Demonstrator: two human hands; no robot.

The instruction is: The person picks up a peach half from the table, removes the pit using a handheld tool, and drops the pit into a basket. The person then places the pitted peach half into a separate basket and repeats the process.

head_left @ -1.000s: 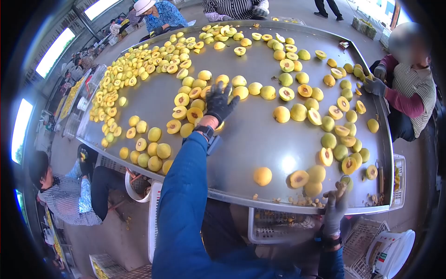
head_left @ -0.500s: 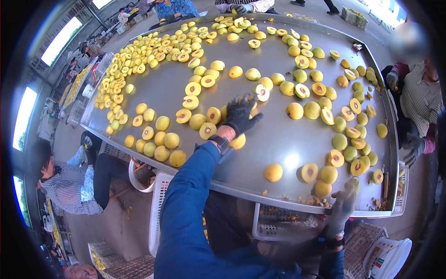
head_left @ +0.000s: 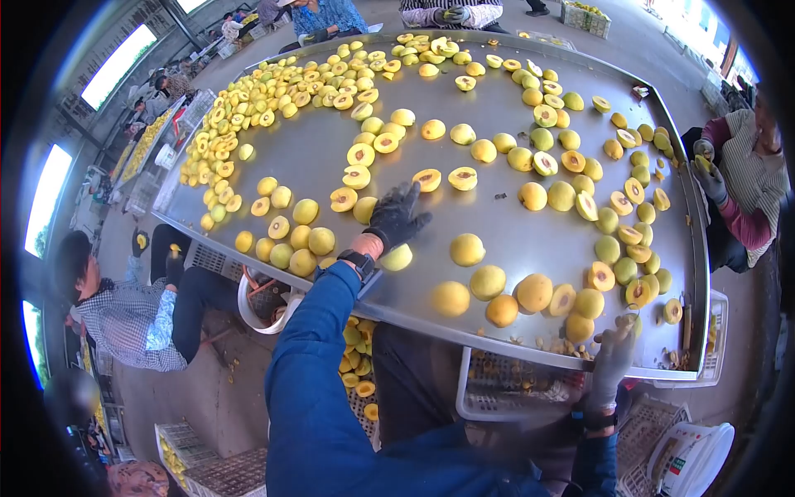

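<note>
My left hand (head_left: 397, 219), in a dark glove, is stretched out low over the metal table (head_left: 414, 224) with its fingers spread. Around it lie yellow stone fruits that look like peaches or apricots: a half (head_left: 427, 180) just beyond the fingertips, a whole one (head_left: 364, 209) beside the knuckles, another fruit (head_left: 397, 258) below the wrist. At the near right edge my right hand (head_left: 614, 352), in a grey glove, is closed with its fingers bent; I cannot tell what it grips. A yellow-green fruit (head_left: 635, 321) shows right at its fingertips.
Many fruits (head_left: 273, 99) are heaped at the far left; whole ones and halves (head_left: 634, 191) line the right. Below the near edge stand a basket of halves (head_left: 358, 364), a white bucket (head_left: 257, 311) and a crate (head_left: 505, 385). Co-workers (head_left: 749, 166) sit around the table.
My left hand has drawn back toward the near left. Several whole fruits now lie by the near edge, and two halves lie beyond the left hand. My right hand has stayed in place.
</note>
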